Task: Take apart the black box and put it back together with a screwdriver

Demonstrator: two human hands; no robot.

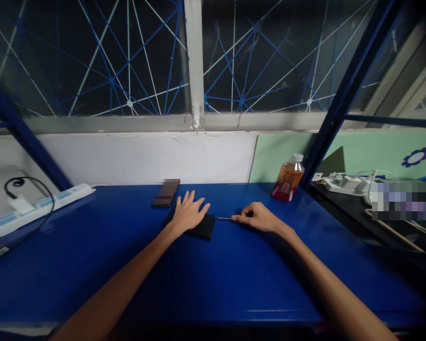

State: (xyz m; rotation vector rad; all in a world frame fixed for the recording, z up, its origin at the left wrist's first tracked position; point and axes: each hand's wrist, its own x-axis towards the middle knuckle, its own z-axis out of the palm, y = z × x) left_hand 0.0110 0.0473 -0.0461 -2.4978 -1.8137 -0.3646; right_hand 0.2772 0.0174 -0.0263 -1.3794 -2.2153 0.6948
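My left hand (pixel 189 211) lies flat with fingers spread on a black phone-sized slab (pixel 203 227) on the blue table (pixel 213 279). My right hand (pixel 257 217) is closed in a pinch on a thin metal pin or tool (pixel 224 218), whose tip points at the right edge of the black slab. A second dark phone (pixel 166 193) lies flat just behind my left hand.
A plastic bottle of orange drink (pixel 288 178) stands at the back right. A white power strip (pixel 39 207) with a black cable lies at the left. A blue shelf post (pixel 344 92) rises at the right, with white chargers (pixel 344 183) beyond it.
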